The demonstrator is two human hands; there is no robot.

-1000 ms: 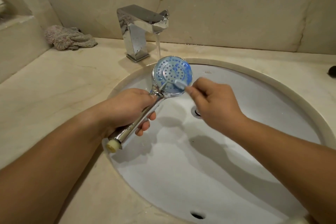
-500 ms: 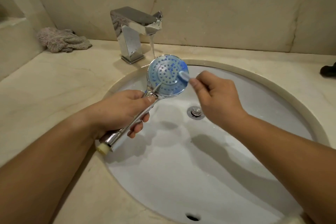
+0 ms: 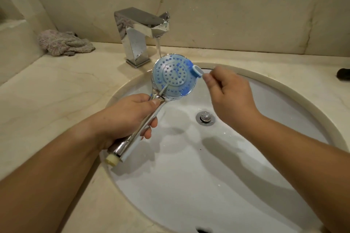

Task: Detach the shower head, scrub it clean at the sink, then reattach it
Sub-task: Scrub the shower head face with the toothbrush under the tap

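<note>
Head view: the left hand (image 3: 130,117) is wrapped round the chrome handle of the shower head (image 3: 174,76), thumb lying along the neck just under the round face, fingers curled beneath. The handle slants down toward the near left, its cream threaded end poking out below the palm, over the sink's left rim. The blue-studded spray face is tilted up toward the camera, held above the white oval sink (image 3: 189,176). The right hand (image 3: 230,98) pinches the handle of a toothbrush (image 3: 197,70) between thumb and curled fingers; the brush's blue-and-white head touches the upper right edge of the spray face. Behind, a square chrome tap (image 3: 141,30) runs a thin stream of water (image 3: 158,47) down just behind the shower head. The drain plug (image 3: 205,117) sits in the basin between the two wrists. A crumpled pinkish cloth (image 3: 64,42) lies on the marble counter (image 3: 47,89), far left by the wall.
</note>
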